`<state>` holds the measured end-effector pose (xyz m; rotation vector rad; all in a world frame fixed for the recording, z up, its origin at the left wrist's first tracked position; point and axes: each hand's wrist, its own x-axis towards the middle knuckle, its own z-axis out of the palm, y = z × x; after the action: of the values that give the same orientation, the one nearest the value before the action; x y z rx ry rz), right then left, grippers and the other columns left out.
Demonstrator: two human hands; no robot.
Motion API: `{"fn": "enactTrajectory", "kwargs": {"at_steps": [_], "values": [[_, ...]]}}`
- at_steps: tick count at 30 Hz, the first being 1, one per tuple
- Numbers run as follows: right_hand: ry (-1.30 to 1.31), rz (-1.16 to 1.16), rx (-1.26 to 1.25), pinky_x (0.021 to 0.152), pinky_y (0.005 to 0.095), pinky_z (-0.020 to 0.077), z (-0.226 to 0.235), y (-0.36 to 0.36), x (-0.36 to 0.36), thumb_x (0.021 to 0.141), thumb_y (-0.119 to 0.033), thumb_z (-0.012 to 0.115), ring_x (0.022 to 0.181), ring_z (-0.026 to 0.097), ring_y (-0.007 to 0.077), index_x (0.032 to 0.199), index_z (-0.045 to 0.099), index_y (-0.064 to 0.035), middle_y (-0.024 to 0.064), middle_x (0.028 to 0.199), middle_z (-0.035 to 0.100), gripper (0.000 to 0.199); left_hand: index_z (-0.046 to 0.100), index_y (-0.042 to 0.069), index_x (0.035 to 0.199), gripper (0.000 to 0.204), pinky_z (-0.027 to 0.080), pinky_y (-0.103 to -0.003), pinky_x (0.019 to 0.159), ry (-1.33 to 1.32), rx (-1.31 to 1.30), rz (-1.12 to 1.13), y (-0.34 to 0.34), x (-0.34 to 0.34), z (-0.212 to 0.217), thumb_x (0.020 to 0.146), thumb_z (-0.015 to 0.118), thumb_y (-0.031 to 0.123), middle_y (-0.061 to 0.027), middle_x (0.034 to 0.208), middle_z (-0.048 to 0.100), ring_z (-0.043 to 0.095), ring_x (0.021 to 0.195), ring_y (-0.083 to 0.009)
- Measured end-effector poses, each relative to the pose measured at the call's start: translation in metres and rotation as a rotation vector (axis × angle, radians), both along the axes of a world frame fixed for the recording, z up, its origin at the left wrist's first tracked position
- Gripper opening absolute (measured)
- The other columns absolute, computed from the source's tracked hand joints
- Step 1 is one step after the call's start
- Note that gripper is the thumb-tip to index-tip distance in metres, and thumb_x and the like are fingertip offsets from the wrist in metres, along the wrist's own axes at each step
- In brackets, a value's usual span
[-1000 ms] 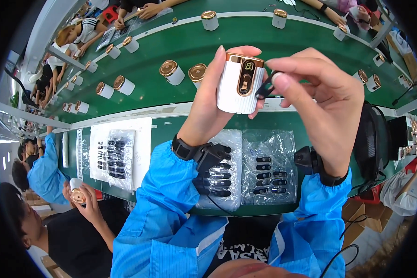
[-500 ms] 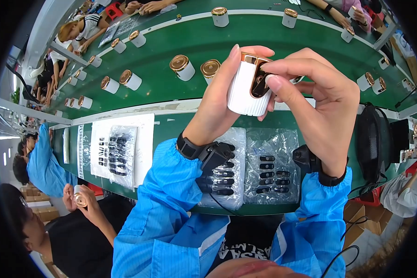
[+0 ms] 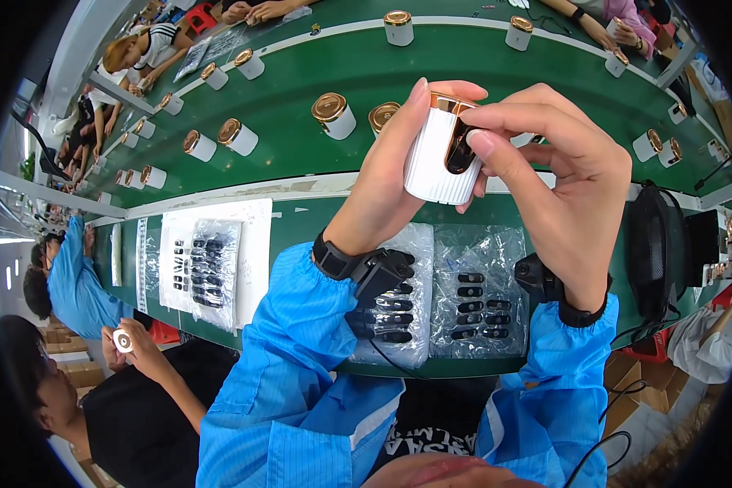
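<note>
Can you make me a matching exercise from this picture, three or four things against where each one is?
Things:
1. white ribbed cylinder
2. right thumb
3. clear bags of small black parts
4. gold-capped white cylinders

Places:
A. standing on the green belt
B. flat on the bench under the forearms
C. gripped in the left hand
D. pressed on the cylinder's dark oval piece

Pairs: 1-C, 2-D, 3-B, 4-A

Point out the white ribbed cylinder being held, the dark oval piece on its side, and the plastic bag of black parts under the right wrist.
white ribbed cylinder [image 3: 437, 163], head view, on its ribbed side.
dark oval piece [image 3: 460, 151], head view, its middle.
plastic bag of black parts [image 3: 478, 305], head view, bag centre.
</note>
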<state>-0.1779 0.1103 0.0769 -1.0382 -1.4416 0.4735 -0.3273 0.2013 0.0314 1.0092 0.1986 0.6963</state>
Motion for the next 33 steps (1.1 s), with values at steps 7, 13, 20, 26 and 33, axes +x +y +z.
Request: {"fn": "enactTrajectory", "kwargs": {"at_steps": [7,13,20,26,33], "values": [[-0.047,-0.038,0.034,0.065,0.0263,0.0606,-0.001,0.001,0.004,0.091,0.007,0.073,0.085,0.071,0.0149,0.106,0.078,0.0043,0.0094,0.102,0.071,0.016,0.051,0.007,0.144,0.059,0.057,-0.031,0.060,0.009,-0.008,-0.009,-0.001,0.001,0.002,0.115,0.031,0.054,-0.0107,0.099,0.069,0.071,0.078,-0.0194],[-0.260,-0.097,0.005,0.080,0.0289,0.0594,0.002,0.002,0.008,0.093,0.002,0.074,0.099,0.070,0.0158,0.114,0.076,0.0021,0.0085,0.112,0.071,0.022,0.043,0.009,0.153,0.059,0.058,-0.033,0.058,0.003,0.051,-0.007,0.002,-0.009,-0.002,0.114,0.036,0.052,-0.0119,0.103,0.069,0.072,0.078,-0.0208],[-0.043,0.364,-0.192,0.109,0.0336,0.0462,-0.024,0.019,0.036,0.104,-0.012,0.065,0.120,0.063,0.0156,0.143,0.059,0.0002,0.0086,0.126,0.070,0.042,0.040,0.008,0.157,0.055,0.057,-0.031,0.057,0.088,0.099,0.028,-0.002,0.000,-0.006,0.113,0.049,0.040,-0.0120,0.107,0.069,0.071,0.074,-0.0179],[0.085,0.248,-0.254,0.106,0.0323,0.0488,-0.031,0.030,0.047,0.106,-0.016,0.064,0.117,0.064,0.0155,0.141,0.061,0.0020,0.0094,0.126,0.070,0.040,0.044,0.002,0.154,0.059,0.054,-0.027,0.055,0.313,0.525,0.311,-0.001,0.006,-0.013,0.106,0.064,0.030,-0.0105,0.107,0.068,0.066,0.071,-0.0120],[0.085,0.265,-0.258,0.098,0.0300,0.0527,-0.034,0.031,0.051,0.105,-0.018,0.067,0.109,0.066,0.0141,0.137,0.064,0.0001,0.0083,0.115,0.072,0.037,0.043,-0.004,0.153,0.065,0.054,-0.029,0.058,0.347,0.669,0.304,0.004,-0.001,-0.019,0.103,0.068,0.030,-0.0139,0.109,0.069,0.067,0.072,-0.0148]]}}
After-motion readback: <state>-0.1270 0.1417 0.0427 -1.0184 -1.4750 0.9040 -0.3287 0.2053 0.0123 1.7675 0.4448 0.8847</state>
